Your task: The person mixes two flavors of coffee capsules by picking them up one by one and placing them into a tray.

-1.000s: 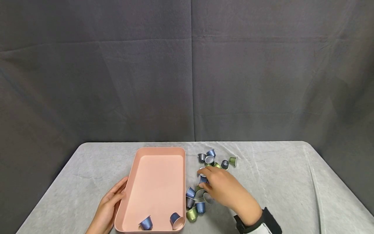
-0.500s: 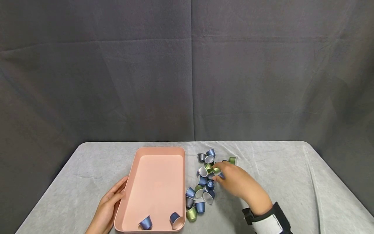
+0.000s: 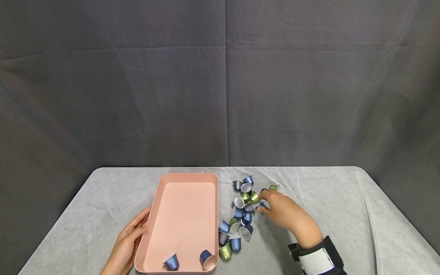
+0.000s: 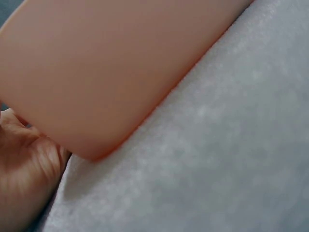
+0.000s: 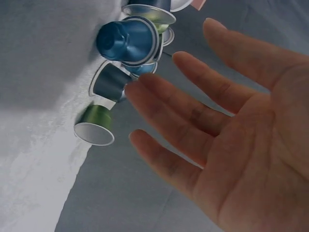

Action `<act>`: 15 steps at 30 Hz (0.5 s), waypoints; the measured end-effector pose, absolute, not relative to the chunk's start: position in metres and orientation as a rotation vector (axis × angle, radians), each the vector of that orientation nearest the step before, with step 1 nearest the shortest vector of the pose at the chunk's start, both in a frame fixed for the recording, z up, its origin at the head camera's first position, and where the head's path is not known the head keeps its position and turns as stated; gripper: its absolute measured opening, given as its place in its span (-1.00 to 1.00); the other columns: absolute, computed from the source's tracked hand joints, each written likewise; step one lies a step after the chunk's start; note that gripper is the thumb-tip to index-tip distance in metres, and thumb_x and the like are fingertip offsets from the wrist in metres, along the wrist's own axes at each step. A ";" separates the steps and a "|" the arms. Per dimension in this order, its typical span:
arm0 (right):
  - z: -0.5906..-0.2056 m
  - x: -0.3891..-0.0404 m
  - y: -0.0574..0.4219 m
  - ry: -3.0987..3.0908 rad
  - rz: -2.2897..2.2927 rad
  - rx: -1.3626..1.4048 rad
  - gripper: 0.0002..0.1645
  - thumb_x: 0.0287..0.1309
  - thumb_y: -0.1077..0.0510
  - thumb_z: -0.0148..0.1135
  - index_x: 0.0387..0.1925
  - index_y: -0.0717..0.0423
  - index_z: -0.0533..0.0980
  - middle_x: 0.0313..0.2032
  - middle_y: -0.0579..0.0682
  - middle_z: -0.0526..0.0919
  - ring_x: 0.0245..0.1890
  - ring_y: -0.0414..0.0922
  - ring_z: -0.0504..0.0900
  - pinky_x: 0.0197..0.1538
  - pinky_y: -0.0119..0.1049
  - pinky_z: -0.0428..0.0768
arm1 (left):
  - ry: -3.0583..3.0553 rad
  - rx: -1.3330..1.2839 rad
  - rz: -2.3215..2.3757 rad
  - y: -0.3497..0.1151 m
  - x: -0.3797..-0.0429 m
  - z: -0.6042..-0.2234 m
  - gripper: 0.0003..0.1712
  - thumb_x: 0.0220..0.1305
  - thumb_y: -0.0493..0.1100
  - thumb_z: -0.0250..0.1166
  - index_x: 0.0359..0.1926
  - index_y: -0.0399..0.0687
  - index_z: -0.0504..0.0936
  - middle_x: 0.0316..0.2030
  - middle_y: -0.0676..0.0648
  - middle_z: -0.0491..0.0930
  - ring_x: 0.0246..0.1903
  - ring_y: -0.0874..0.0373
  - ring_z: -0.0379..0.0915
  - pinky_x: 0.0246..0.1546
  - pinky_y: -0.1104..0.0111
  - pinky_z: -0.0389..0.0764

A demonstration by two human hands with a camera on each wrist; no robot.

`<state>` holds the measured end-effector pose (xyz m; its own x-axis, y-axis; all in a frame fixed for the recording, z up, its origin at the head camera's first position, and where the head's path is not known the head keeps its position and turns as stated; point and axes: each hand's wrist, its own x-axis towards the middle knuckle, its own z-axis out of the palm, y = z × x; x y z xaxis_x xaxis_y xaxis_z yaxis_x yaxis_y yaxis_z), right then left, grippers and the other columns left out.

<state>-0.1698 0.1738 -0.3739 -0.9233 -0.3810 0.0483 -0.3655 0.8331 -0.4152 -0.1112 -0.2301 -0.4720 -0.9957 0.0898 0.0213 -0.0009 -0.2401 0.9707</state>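
Observation:
In the head view, a pink rectangular tray (image 3: 182, 217) lies on the table; two blue coffee capsules (image 3: 172, 262) are near its front end. My left hand (image 3: 125, 242) rests with fingers and thumb against the tray's left wall, and some of its fingers are hidden. Right of the tray, coffee capsules in blue, green, black and grey lie in a loose pile. My right hand (image 3: 283, 210) is over the pile's right side. In the right wrist view its fingers are spread and hold nothing, with fingertips near a dark blue capsule (image 5: 112, 82) and a green capsule (image 5: 95, 123).
A grey cloth covers the table (image 3: 343, 214), with a crease along its right side. A dark grey curtain (image 3: 220, 84) hangs behind the far edge. One green capsule (image 3: 225, 252) lies against the tray's front right side.
My right hand has shifted rightward and slightly back across the pile, uncovering blue, green and grey capsules. My left hand, the tray and the two capsules in it stay put.

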 end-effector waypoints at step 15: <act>-0.394 -0.179 0.172 2.933 -0.697 -0.548 -0.68 0.14 0.25 0.39 -0.05 0.22 0.59 -0.13 0.05 0.67 -0.08 0.05 0.63 0.06 0.05 0.53 | 1.880 0.141 2.457 -0.231 -0.112 -0.474 -0.30 0.51 -0.32 -0.04 0.49 -0.49 -0.12 0.17 0.30 0.47 0.16 0.38 0.40 0.07 0.47 0.49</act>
